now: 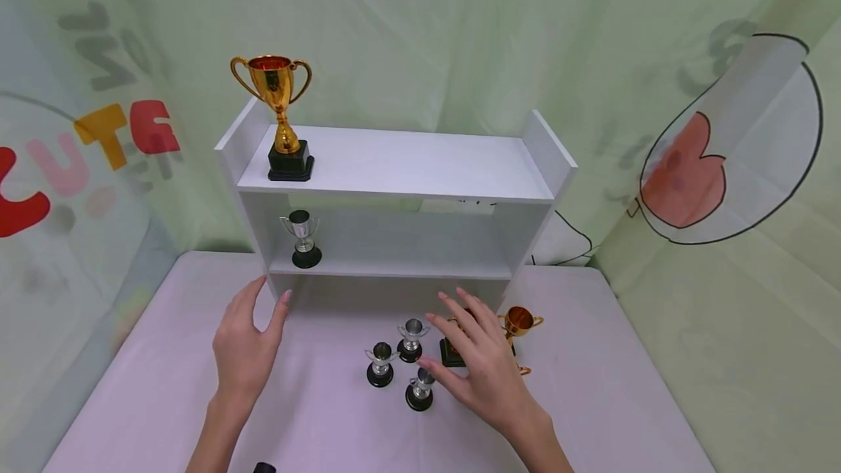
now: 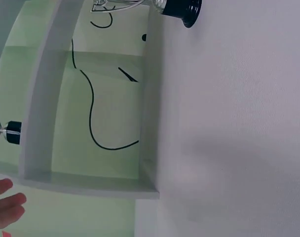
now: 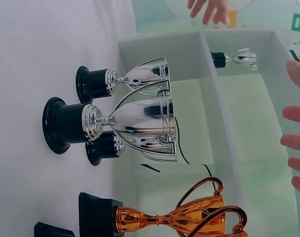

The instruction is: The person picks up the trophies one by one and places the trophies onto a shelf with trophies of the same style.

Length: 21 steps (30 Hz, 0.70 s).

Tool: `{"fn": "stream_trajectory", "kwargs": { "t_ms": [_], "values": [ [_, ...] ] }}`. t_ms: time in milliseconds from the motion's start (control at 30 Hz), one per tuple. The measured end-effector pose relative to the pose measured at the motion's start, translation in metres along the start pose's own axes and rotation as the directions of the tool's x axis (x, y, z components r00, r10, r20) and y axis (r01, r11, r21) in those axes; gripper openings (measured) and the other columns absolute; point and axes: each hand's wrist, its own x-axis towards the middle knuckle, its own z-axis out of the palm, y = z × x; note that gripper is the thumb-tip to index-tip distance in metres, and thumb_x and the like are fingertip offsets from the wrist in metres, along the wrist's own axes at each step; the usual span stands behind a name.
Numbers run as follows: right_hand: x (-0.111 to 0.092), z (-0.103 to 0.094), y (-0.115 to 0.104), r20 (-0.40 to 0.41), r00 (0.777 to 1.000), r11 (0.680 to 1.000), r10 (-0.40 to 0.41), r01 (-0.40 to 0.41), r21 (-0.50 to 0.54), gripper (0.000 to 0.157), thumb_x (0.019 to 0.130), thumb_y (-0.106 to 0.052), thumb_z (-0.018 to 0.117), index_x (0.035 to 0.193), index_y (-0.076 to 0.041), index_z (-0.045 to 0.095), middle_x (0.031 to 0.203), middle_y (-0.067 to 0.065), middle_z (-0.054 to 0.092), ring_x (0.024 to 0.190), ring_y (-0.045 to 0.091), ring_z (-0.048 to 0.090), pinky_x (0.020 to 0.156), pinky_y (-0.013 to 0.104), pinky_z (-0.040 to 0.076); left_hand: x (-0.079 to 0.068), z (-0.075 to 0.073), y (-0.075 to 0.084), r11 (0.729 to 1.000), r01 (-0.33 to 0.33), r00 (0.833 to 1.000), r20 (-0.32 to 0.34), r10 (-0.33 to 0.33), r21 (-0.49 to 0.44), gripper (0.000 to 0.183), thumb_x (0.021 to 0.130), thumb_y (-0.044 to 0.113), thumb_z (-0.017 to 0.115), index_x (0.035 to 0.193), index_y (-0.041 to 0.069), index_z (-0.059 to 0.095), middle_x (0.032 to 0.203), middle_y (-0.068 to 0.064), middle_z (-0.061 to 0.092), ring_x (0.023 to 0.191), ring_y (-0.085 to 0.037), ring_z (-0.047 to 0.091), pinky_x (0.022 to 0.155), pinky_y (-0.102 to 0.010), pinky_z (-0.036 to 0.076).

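Note:
My left hand (image 1: pixel 246 349) is held with fingers spread in front of the shelf's lower left corner, with nothing in it. Fingers spread too, my right hand (image 1: pixel 482 367) hovers over the trophies at the right and holds nothing. Three small silver trophies, one nearest me (image 1: pixel 420 389), one at left (image 1: pixel 380 365) and one behind (image 1: pixel 410 340), stand upright on black bases near its thumb. Gold trophies (image 1: pixel 519 321) stand beyond and beside that hand, partly hidden by it. In the right wrist view, a gold trophy (image 3: pixel 194 217) shows its black base.
A white shelf unit (image 1: pixel 407 159) stands at the back of the white-covered table (image 1: pixel 328 414). A large gold trophy (image 1: pixel 276 86) is at the left of its top board; a silver trophy (image 1: pixel 304 236) sits below on the middle board. Printed curtains surround the table.

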Motion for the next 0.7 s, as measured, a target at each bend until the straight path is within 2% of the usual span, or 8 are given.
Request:
{"fn": "stream_trajectory", "kwargs": {
  "t_ms": [100, 200, 467, 700],
  "values": [
    [-0.002, 0.000, 0.000, -0.004, 1.000, 1.000, -0.004, 0.004, 0.002, 0.057, 0.101, -0.058, 0.055, 0.125, -0.009, 0.071, 0.144, 0.013, 0.061, 0.141, 0.037, 0.048, 0.125, 0.042, 0.025, 0.002, 0.000, -0.002, 0.997, 0.080, 0.997, 0.006, -0.080, -0.007, 0.048, 0.091, 0.014, 0.078, 0.132, -0.007, 0.062, 0.128, -0.028, 0.067, 0.114, -0.045, 0.064, 0.091, -0.062, 0.051],
    [-0.004, -0.001, 0.001, 0.004, 1.000, 1.000, 0.000, 0.000, 0.006, 0.058, 0.101, -0.058, 0.055, 0.126, -0.009, 0.071, 0.144, 0.015, 0.061, 0.140, 0.038, 0.048, 0.128, 0.039, 0.020, 0.006, 0.001, -0.005, 0.991, 0.132, 0.991, 0.017, -0.132, -0.016, 0.052, 0.093, 0.015, 0.076, 0.136, -0.008, 0.058, 0.133, -0.029, 0.064, 0.115, -0.046, 0.062, 0.092, -0.064, 0.050],
    [-0.012, -0.005, 0.001, 0.047, 0.998, 0.999, 0.049, -0.049, 0.006, 0.060, 0.100, -0.060, 0.052, 0.126, -0.009, 0.071, 0.142, 0.016, 0.062, 0.138, 0.042, 0.049, 0.129, 0.035, 0.013, 0.021, 0.007, -0.015, 0.981, 0.177, 0.984, 0.052, -0.173, -0.079, 0.055, 0.094, 0.013, 0.073, 0.140, -0.010, 0.054, 0.138, -0.030, 0.060, 0.118, -0.049, 0.061, 0.096, -0.062, 0.048],
    [-0.017, -0.007, 0.000, 0.029, 0.998, 0.998, 0.062, -0.062, 0.028, 0.055, 0.099, -0.056, 0.058, 0.127, -0.010, 0.071, 0.141, 0.013, 0.064, 0.136, 0.039, 0.051, 0.128, 0.034, 0.017, 0.037, 0.011, -0.016, 0.943, 0.292, 0.951, 0.154, -0.269, -0.161, 0.052, 0.098, 0.019, 0.070, 0.142, -0.003, 0.055, 0.143, -0.023, 0.059, 0.119, -0.046, 0.063, 0.098, -0.058, 0.052]
  ]
}}
